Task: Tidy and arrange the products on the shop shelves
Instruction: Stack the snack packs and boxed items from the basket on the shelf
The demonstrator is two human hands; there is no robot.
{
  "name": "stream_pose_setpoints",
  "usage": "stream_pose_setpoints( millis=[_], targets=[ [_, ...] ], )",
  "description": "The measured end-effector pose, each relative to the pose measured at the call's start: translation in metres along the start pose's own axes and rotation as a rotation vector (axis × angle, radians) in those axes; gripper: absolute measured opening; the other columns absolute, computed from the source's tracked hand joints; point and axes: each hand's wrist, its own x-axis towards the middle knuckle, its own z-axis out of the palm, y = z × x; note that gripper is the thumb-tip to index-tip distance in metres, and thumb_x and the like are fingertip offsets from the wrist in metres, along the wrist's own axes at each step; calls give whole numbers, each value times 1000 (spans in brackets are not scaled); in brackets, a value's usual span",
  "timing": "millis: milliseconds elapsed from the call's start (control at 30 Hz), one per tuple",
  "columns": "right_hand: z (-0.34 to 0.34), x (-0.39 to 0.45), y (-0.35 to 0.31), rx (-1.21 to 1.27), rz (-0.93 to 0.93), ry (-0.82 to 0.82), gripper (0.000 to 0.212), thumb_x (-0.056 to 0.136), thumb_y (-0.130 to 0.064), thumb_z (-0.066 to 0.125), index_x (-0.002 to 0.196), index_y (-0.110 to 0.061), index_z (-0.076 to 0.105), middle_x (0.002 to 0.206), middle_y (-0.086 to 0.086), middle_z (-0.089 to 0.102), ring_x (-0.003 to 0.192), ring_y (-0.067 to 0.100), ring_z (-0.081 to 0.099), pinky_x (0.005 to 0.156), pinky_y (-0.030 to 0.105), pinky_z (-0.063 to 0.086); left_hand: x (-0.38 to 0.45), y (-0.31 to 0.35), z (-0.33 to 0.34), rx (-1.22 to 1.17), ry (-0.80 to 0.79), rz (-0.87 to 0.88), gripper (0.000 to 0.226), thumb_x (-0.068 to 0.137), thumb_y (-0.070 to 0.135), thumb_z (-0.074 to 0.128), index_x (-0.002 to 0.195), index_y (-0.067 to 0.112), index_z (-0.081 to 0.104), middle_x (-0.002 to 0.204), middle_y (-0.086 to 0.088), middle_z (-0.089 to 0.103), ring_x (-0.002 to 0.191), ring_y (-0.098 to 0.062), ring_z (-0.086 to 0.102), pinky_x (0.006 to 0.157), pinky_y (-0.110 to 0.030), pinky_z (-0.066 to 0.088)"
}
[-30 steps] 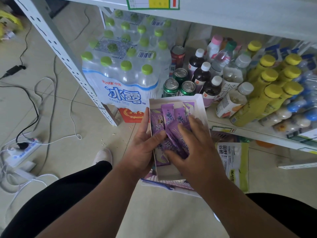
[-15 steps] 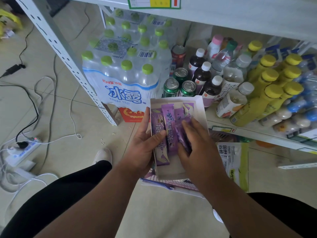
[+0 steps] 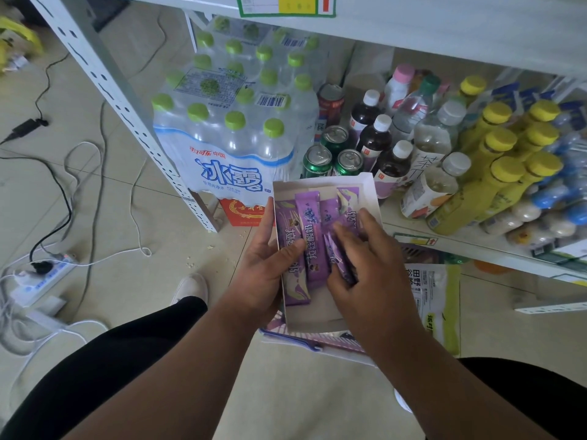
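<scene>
A white open carton (image 3: 370, 193) holds several purple snack packets (image 3: 309, 230) lying lengthwise. My left hand (image 3: 270, 274) grips the carton's left wall, thumb inside pressing on the leftmost packet. My right hand (image 3: 368, 268) lies over the right side of the carton, its curled fingers pinching a purple packet (image 3: 341, 258) that stands tilted on edge. The carton is held in front of the low white shelf (image 3: 444, 246).
On the shelf stand green cans (image 3: 317, 160), dark bottles (image 3: 376, 138), clear tea bottles and yellow-capped bottles (image 3: 502, 188). A shrink-wrapped water pack (image 3: 232, 147) sits left. A green-white bag (image 3: 438, 300) lies on the floor under the carton. Cables and a power strip (image 3: 41, 274) lie left.
The loose bunch of packets my right hand was gathering now lies flatter in rows; my right hand slid slightly right and down within the carton. My left hand has stayed on the carton's wall.
</scene>
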Motion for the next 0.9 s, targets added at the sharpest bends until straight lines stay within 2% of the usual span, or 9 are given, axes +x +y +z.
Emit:
stream_pose_setpoints(
  millis=[100,233,367,467,533,667,800,900],
  targets=[
    [-4,0,-2,20,6,29,70,79,0,82,145,-9,63,164,16,38,141,39,52,111,56,49,1,1,1,2,18,1,76,106,-7,49,165,37,32,149,-23,60,140,-52,53,108,-64,51],
    [-7,4,-2,-7,101,26,69,83,-1,81,148,-12,60,165,16,38,148,35,45,116,40,38,2,1,-2,21,20,-3,77,106,-6,49,167,37,28,152,-23,58,141,-53,51,112,-73,43],
    [-5,3,-2,-30,125,2,77,82,-2,78,154,-13,51,166,14,36,150,35,39,118,45,38,2,-2,-5,37,8,-16,80,108,-6,50,168,39,23,154,-25,54,144,-54,47,115,-80,33],
    [-2,2,-4,-48,124,-20,97,81,1,71,166,-18,27,169,15,30,155,34,29,120,47,34,-1,-4,-3,39,-25,-22,83,107,-8,49,168,41,22,157,-24,52,146,-51,47,117,-76,33],
    [1,2,-2,-46,135,-42,100,82,-3,71,167,-18,20,170,14,28,157,34,25,124,49,30,-3,-6,-1,42,-41,-25,84,106,-9,49,168,41,22,157,-22,53,146,-49,47,118,-72,36],
    [6,1,3,-56,143,-62,89,87,-13,76,164,-10,32,165,19,36,155,39,29,124,55,32,-3,-6,0,44,-51,-32,84,105,-10,48,168,39,23,154,-22,56,144,-50,49,117,-70,40],
    [5,2,5,-26,186,-131,89,89,-24,81,163,-14,33,168,17,32,157,34,25,125,48,26,-3,-5,-1,32,-44,-36,84,105,-8,50,167,42,24,154,-20,57,143,-46,52,115,-63,46],
    [9,0,6,-32,148,-121,82,88,-18,82,159,-12,41,165,18,37,155,38,28,124,53,30,-3,-6,-1,26,-44,-36,84,104,-8,52,167,42,26,153,-23,57,138,-45,55,115,-66,44]
  ],
)
